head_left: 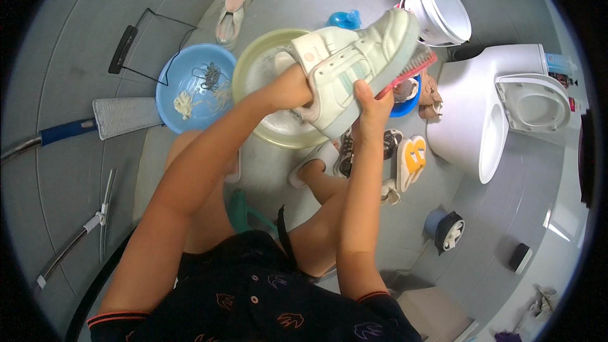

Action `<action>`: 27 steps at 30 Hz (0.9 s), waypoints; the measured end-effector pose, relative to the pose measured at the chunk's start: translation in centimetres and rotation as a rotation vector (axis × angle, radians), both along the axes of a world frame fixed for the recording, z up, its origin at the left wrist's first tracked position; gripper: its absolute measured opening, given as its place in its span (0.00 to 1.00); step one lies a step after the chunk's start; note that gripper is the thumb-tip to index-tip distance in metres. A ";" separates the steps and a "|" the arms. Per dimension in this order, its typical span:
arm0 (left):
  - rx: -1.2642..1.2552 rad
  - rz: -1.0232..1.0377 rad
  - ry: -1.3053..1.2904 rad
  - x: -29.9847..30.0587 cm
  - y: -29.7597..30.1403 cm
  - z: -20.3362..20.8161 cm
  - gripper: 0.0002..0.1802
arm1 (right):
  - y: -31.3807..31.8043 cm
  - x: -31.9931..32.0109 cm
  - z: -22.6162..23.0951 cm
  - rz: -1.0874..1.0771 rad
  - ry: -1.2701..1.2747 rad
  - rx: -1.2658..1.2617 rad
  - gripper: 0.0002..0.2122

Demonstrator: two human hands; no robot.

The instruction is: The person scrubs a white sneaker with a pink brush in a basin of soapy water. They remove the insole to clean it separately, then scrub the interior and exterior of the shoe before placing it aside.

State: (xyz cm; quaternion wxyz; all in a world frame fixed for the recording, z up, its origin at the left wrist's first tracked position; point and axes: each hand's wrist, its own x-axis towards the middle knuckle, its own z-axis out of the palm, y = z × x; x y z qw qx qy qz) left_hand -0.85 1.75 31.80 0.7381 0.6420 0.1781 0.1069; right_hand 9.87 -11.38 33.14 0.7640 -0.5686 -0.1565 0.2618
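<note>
A white high-top sneaker (342,66) with pale green stripes is held up and tilted over the light green basin (286,144). My left hand (292,87) reaches into its opening and holds it; the fingers are hidden inside. My right hand (372,109) is closed round the red handle of a scrub brush (410,73), whose bristles face the sneaker's sole near the toe. Cloudy, sudsy water (277,124) fills the basin below, and a whitish thing in it is partly covered by the sneaker.
At left stands a blue basin (166,104) with shoelaces (183,105). Another shoe (229,25) lies beyond. A blue bottle (344,19), white bucket (437,12), toilet (465,111), yellow slippers (411,163) and dark shoes (392,144) surround the far and right sides. A flat mop (126,118) leans left.
</note>
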 end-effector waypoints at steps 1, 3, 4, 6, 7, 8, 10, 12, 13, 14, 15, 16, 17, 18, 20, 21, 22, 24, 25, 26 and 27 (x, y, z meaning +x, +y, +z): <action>-0.075 -0.012 -0.017 0.0 0.3 0.8 0.21 | -0.1 0.4 -0.3 -0.017 0.015 0.025 0.30; -0.234 -0.009 -0.058 0.2 0.7 1.0 0.19 | -0.2 0.8 -0.3 -0.035 0.061 0.043 0.30; -0.318 0.007 -0.082 0.3 0.8 0.6 0.19 | -0.1 0.9 -0.7 -0.018 0.024 0.028 0.32; -0.416 0.050 -0.151 0.5 0.6 0.2 0.18 | 0.0 1.0 -1.3 0.004 -0.005 0.011 0.34; -0.300 0.109 -0.116 0.7 0.6 0.4 0.18 | 0.0 1.0 -1.5 0.009 0.003 0.009 0.34; -0.184 0.167 -0.081 0.9 0.5 0.7 0.17 | -0.1 1.0 -1.5 0.013 0.010 0.006 0.34; 0.033 0.258 0.004 0.7 0.8 1.1 0.17 | -0.2 0.6 -1.0 -0.001 -0.017 -0.019 0.34; 0.230 0.323 0.102 0.5 1.6 0.7 0.17 | -0.4 0.6 -0.3 0.003 -0.062 -0.021 0.34; 0.221 0.271 0.049 0.4 2.1 0.3 0.17 | -0.6 0.8 -0.1 0.000 -0.100 -0.064 0.34; 0.211 0.218 -0.005 0.2 2.5 0.0 0.17 | -0.9 1.0 0.1 -0.004 -0.139 -0.107 0.35; 0.203 0.163 -0.060 0.0 2.8 0.3 0.17 | -1.3 1.3 0.3 -0.010 -0.178 -0.148 0.35; 0.281 0.150 0.006 -0.2 3.1 0.7 0.17 | -1.7 1.7 0.3 -0.027 -0.174 -0.168 0.34; 0.359 0.136 0.073 -0.5 3.4 1.2 0.17 | -2.1 2.0 0.4 0.000 -0.211 -0.204 0.33; 0.437 0.124 0.140 -0.8 3.6 1.7 0.17 | -2.3 2.1 0.8 0.029 -0.247 -0.239 0.32; 0.509 0.127 0.199 -0.8 4.3 0.8 0.17 | -2.4 1.8 1.5 0.058 -0.308 -0.284 0.28; 0.546 0.132 0.231 -0.8 4.7 0.2 0.18 | -2.5 1.9 1.4 0.033 -0.300 -0.262 0.28; 0.552 0.133 0.213 -0.9 5.1 -0.5 0.18 | -2.6 2.1 1.1 0.009 -0.292 -0.240 0.28; 0.560 0.126 0.170 -1.2 5.5 -1.2 0.18 | -2.8 2.3 0.6 -0.077 -0.275 -0.181 0.27; 0.580 0.167 0.244 -1.4 5.6 -1.2 0.17 | -3.1 2.9 0.1 -0.145 -0.245 -0.128 0.27; 0.600 0.208 0.318 -1.7 5.9 -1.0 0.16 | -3.6 3.9 -0.6 -0.212 -0.215 -0.075 0.26; 0.622 0.252 0.394 -2.1 6.2 -0.7 0.15 | -3.9 4.8 -0.7 -0.276 -0.184 -0.018 0.26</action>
